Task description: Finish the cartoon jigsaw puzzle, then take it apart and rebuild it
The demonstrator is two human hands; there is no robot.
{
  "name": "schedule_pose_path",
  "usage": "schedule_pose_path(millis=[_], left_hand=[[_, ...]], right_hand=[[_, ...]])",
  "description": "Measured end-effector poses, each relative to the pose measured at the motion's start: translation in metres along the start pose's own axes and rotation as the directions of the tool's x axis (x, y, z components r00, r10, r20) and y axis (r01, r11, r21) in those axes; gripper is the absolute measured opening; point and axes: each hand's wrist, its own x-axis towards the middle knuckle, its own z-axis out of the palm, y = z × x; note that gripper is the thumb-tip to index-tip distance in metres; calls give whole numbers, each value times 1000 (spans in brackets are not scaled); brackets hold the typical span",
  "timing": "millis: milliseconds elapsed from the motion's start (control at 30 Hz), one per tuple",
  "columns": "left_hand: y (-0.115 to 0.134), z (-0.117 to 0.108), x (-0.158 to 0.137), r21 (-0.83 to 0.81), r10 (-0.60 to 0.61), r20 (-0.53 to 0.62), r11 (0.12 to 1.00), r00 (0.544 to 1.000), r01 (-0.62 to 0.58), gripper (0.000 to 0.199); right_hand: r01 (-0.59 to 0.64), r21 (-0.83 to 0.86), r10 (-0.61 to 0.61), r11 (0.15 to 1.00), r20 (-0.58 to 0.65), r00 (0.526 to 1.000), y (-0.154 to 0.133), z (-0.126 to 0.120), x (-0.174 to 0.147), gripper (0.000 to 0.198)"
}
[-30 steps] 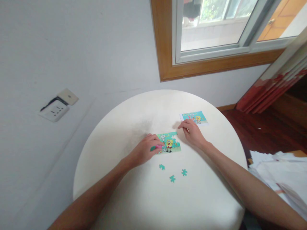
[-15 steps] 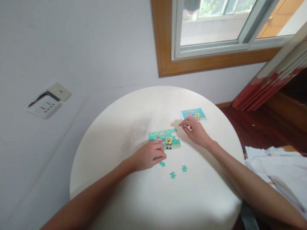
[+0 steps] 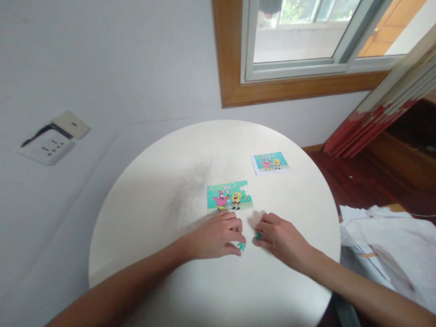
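Both hands are down over the round white tabletop (image 3: 136, 213) in the head cam view, left hand (image 3: 216, 234) and right hand (image 3: 281, 238) side by side with a small gap between them. Edge-wise it's pretty roomy: far rim is well past everything, up near the pale wall (image 3: 136, 59), there's a wide bare stretch on the left, and more bare top on the near side. The right forearm (image 3: 361, 281) crosses the right rim, with a messy heap of white papers (image 3: 384, 245) beyond it.

Counting stuff: one flat teal cartoon jigsaw (image 3: 228, 196) just beyond the left hand, with a notched gap at its far right corner. One teal cartoon print on white paper (image 3: 270, 163), farther back and to the right, apart from the jigsaw. Two small loose teal jigsaw pieces (image 3: 241, 246) in sight, one at each hand.

As for the grip, the left hand has thumb and forefinger a little apart with its piece between the tips; can't tell if they're touching it. The right hand is curled around the right-hand piece (image 3: 258, 235), which is partly covered, so can't tell whether it's pinched or just lying there.
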Motion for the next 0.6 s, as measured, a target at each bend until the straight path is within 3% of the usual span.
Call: schedule_pose_path(millis=[200, 367, 500, 600], left_hand=[[-5, 8, 1, 32, -26, -60, 999, 998, 28, 8], [-11, 3, -1, 30, -68, -87, 997, 994, 70, 15], [-14, 1, -1, -34, -125, -209, 992, 970, 121, 16], [-16, 2, 1, -112, -193, -346, 980, 918, 163, 15]], right_hand=[[-18, -25, 18, 1000, 14, 1000, 2, 6, 4, 10], [-21, 24, 21, 999, 16, 1000, 3, 4, 6, 19], [-39, 262, 50, 964, -36, 998, 5, 2, 10, 19], [-60, 571, 142, 819, -99, 985, 4, -1, 24, 11]])
